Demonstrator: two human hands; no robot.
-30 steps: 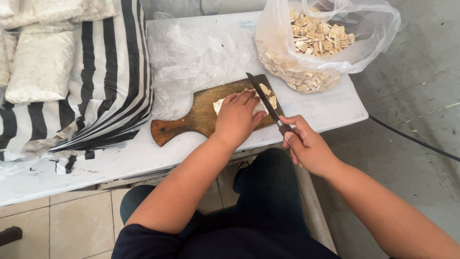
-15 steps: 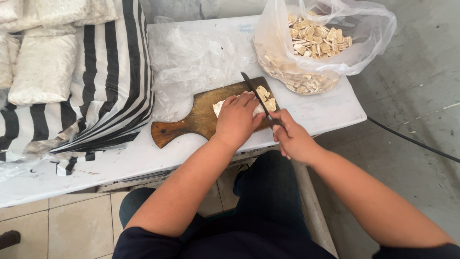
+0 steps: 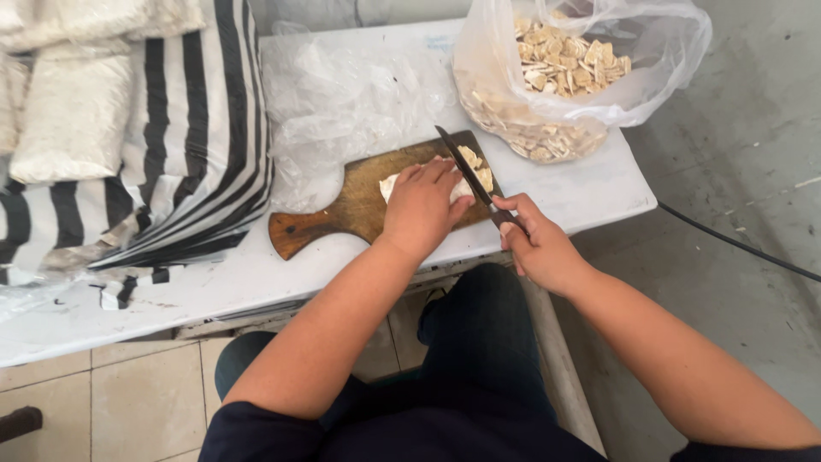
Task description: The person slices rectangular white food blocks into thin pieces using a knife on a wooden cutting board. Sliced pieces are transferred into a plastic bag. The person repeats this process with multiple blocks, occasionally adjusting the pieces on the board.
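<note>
A brown wooden cutting board (image 3: 342, 201) with a handle lies on the white table (image 3: 256, 274). My left hand (image 3: 423, 205) presses flat on a pale slab of food (image 3: 389, 184) on the board. My right hand (image 3: 534, 244) grips the handle of a dark knife (image 3: 462, 167) whose blade lies across the slab just right of my left fingers. A few cut pale pieces (image 3: 475, 162) lie beyond the blade at the board's far right.
A clear plastic bag (image 3: 581, 77) full of small cut pieces stands behind the board at the right. Crumpled clear plastic (image 3: 342, 103) lies behind the board. A black-and-white striped sack (image 3: 197, 145) and white filled bags (image 3: 73, 120) occupy the left. A black cable (image 3: 735, 244) crosses the floor.
The knife has swung a little: its tip moved left and down onto the slab, and my right hand came closer to the board. My left hand stayed put.
</note>
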